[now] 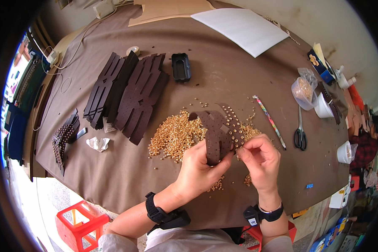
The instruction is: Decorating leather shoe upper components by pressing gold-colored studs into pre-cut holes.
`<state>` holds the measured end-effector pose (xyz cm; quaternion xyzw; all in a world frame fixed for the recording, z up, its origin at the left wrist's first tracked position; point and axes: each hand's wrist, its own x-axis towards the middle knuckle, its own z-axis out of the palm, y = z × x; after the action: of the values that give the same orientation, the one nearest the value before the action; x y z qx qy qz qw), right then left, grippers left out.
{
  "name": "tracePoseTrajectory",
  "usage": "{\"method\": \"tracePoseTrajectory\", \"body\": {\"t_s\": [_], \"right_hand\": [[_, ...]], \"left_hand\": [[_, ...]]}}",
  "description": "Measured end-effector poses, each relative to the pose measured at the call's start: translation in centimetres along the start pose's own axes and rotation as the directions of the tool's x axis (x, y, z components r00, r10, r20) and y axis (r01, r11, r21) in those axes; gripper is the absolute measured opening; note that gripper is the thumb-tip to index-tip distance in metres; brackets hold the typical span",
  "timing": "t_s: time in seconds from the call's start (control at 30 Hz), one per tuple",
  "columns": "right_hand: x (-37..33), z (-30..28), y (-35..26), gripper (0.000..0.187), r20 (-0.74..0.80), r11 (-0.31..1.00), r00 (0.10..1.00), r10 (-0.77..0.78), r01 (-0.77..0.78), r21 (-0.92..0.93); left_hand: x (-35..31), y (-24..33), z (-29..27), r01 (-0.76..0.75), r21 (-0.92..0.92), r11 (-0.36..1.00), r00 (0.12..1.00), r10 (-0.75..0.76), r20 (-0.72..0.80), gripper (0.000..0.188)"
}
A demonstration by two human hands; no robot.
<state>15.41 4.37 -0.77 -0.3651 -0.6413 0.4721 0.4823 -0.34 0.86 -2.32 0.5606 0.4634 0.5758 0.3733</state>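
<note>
My left hand (197, 170) grips a dark brown perforated leather piece (214, 145) with cut-out strips that curl upward. One strip of it carries rows of gold studs (235, 131). My right hand (261, 161) is closed in a pinch at the lower end of the studded strip; whatever its fingertips hold is too small and hidden to tell. Behind my hands lies a large heap of small gold studs (176, 136). More gold studs (250, 132) lie beyond my right hand, and a few are scattered below the leather.
Stacked brown leather pieces (140, 98) lie at left, near a studded piece (64, 140) and crumpled paper (98, 144). A black tray (180, 67) stands farther back. At right are a patterned pencil (269, 122), scissors (300, 134) and plastic tubs (303, 93). A white sheet (241, 29) lies behind.
</note>
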Motion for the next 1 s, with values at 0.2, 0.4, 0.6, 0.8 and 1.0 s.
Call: {"method": "tracePoseTrajectory", "body": {"t_s": [0.2,0.4,0.6,0.8,1.0], "right_hand": [[0.1,0.0,-0.3,0.012,0.013,0.983,0.999,0.046,-0.043,-0.179],[1.1,-1.8,0.3,0.010,-0.046,0.777,0.999,-0.026,-0.009,-0.630],[0.4,-2.3,2.2,0.007,0.110,0.596,0.994,-0.019,0.100,-0.797],[1.0,-1.1,1.2,0.011,0.039,0.742,0.999,-0.018,0.040,-0.669],[0.2,0.5,0.3,0.013,0.035,0.973,0.987,-0.155,0.158,-0.171]], "left_hand": [[0.2,0.2,-0.6,0.220,-0.119,0.968,0.975,-0.215,0.051,0.013],[1.2,0.1,-0.9,0.345,-0.484,0.804,0.918,-0.396,-0.003,0.013],[1.5,0.1,-1.1,0.462,-0.596,0.656,0.859,-0.498,0.119,0.017],[1.1,-0.5,-1.4,0.450,-0.633,0.630,0.862,-0.491,0.123,0.013],[0.9,-0.4,-0.9,0.479,-0.627,0.614,0.856,-0.484,0.180,0.016]]}}
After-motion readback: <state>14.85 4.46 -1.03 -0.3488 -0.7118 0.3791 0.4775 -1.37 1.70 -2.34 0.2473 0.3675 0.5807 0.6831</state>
